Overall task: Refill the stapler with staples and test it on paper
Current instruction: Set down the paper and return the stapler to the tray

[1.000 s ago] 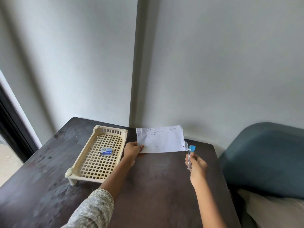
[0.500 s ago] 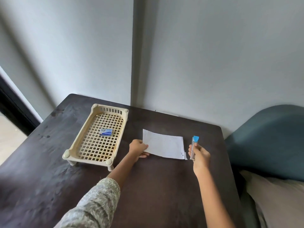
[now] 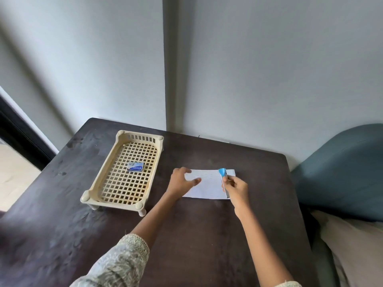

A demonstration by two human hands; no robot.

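- Paper [image 3: 207, 184] = landmark. Lies flat on the dark table [image 3: 207, 235], well right of the cream basket [image 3: 116, 183].
- L hand [image 3: 181, 181] sits on paper's left end, fingers spread and pressed down, thumb on the sheet. Prob pinning it so it won't slide while the other end gets worked.
- R hand [image 3: 236, 188] at paper's right end, fingers wrapped tight round the stapler [image 3: 224, 180]; blue tip points away from the person, over the sheet's far right part.
- Can't tell if stapler mouth is already around the paper edge or just above it; too small.
- Staple box [image 3: 135, 166] rests inside basket, well left of paper, out of the way. Looks closed, so refill is likely done; judgement only.
- Step in hand, I'd say: test staple near paper's right edge.
- Risk: sheet shifts if L hand lifts early.
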